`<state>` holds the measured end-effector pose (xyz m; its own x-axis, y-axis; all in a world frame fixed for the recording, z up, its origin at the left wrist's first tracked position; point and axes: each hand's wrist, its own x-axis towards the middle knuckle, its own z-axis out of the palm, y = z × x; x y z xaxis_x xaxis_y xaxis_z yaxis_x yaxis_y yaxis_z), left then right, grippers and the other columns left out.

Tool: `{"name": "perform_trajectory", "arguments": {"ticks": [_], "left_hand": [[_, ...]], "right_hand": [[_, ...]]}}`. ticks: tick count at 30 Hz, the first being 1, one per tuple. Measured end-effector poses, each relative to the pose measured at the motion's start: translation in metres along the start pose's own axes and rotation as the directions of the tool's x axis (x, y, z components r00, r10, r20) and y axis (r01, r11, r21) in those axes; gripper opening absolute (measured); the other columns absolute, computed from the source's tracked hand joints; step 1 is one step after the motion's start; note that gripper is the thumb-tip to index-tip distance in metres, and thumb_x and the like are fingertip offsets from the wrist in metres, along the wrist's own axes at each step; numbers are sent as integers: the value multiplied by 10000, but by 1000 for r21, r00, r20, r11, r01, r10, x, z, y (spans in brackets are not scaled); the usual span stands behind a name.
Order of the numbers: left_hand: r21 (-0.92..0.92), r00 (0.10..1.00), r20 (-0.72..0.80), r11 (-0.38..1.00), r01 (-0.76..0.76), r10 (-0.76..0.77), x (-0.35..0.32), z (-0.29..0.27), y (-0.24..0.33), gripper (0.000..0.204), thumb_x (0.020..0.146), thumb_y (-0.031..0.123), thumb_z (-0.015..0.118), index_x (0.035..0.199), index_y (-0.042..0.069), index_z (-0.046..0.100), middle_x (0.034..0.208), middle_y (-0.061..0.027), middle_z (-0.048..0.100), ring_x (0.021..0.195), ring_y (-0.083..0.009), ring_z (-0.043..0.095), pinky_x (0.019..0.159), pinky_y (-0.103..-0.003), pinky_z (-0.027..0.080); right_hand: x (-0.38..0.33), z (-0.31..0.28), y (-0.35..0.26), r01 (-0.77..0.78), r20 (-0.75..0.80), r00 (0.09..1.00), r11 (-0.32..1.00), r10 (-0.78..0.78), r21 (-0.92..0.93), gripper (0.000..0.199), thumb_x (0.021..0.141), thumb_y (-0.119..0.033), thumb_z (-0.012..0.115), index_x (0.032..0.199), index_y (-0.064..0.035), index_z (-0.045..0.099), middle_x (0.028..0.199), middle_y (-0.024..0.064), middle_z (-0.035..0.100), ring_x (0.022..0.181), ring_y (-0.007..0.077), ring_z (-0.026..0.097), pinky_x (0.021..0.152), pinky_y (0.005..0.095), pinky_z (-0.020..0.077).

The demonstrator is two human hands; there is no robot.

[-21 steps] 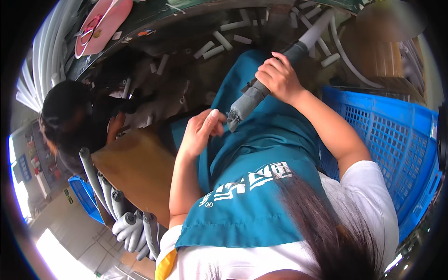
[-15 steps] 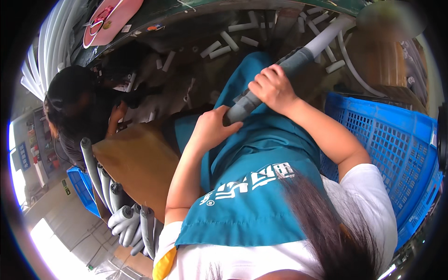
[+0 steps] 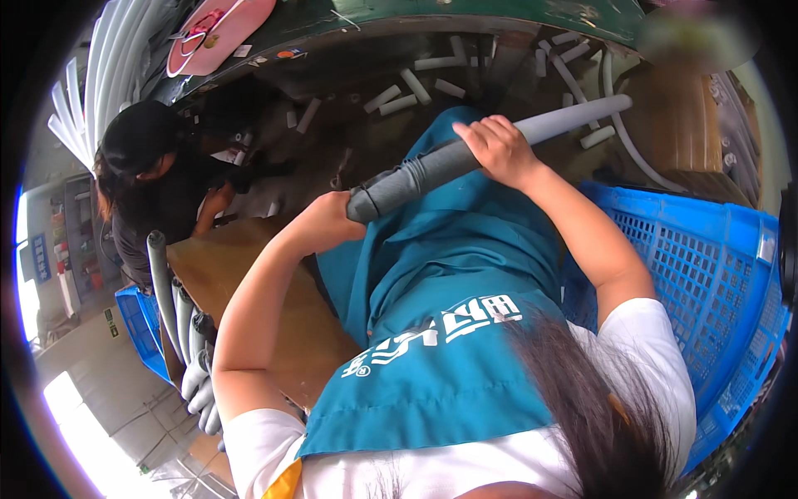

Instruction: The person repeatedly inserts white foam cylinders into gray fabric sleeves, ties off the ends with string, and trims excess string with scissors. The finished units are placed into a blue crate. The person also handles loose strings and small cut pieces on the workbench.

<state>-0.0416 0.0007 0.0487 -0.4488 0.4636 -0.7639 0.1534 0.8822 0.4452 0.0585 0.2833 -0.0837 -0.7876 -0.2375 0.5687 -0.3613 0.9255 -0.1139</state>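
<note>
Bounding the space ahead: green bench [image 3: 465, 27], well apart from the work. Right side: blue crate [image 3: 744, 274], near edge close to the right forearm; judged poor room for a wide swing there. Left side: co-worker [image 3: 137, 179] beyond a brown board [image 3: 224, 266]. Most open room appears forward, over the floor.

Next down: teal apron [image 3: 449, 391]. Pale tube [image 3: 573, 115] is held aslant above it, far tip free. Grey cover [image 3: 440, 169] lies around the near length, bunched in rings partway along.

Judgement: keep the tube's axis straight and ease those folds evenly, without twisting the cloth.

Right hand [image 3: 503, 154]: fingers wrapped round the tube about where grey meets white; best kept as the steady point. Left hand [image 3: 328, 223]: at the cover's near end, fingers hidden behind it; cannot tell how tightly it grips.

Smallest: short white pieces [image 3: 416, 86] on the floor ahead.
</note>
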Motion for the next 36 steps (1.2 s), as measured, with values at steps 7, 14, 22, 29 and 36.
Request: {"name": "perform_trajectory", "arguments": {"ticks": [7,14,22,29,36], "left_hand": [[187,991,-87,975,121,-106,-76,10,34,302,684,150,662,935,-3,594,783,-217,641,791,-374,643,738,-417,511],[83,969,-81,967,240,-233,-105,20,-3,320,674,175,665,902,-37,593,741,-213,640,744,-364,652,703,-416,510],[22,986,-116,992,121,-117,-109,43,-9,470,707,221,696,1102,-5,580,771,-149,625,726,-266,637,700,-351,496],[-175,980,-170,982,71,-102,-119,61,-8,599,737,231,731,1226,-25,499,928,-168,633,847,-278,639,770,-360,496],[-204,988,-100,974,95,-117,-122,53,-5,495,763,171,707,1200,19,533,908,-134,624,833,-220,609,770,-327,479]], "right_hand": [[0,-10,34,107,-99,989,994,-109,-28,117,753,-78,605,858,-89,556,720,53,536,691,236,595,658,360,467],[-2,17,19,-16,0,1000,996,16,93,230,709,-70,659,918,-102,568,860,63,595,894,258,610,973,469,408],[43,-5,-95,202,-158,974,939,-162,280,196,815,-97,643,1006,-53,636,857,88,658,800,224,663,771,351,544],[59,-24,-135,218,-173,970,919,-168,329,214,765,-132,653,953,-45,598,800,74,621,767,217,650,739,350,524],[64,-26,-146,328,-159,942,913,-296,242,109,772,-143,668,807,-75,592,717,74,613,669,196,644,659,316,533]]}}
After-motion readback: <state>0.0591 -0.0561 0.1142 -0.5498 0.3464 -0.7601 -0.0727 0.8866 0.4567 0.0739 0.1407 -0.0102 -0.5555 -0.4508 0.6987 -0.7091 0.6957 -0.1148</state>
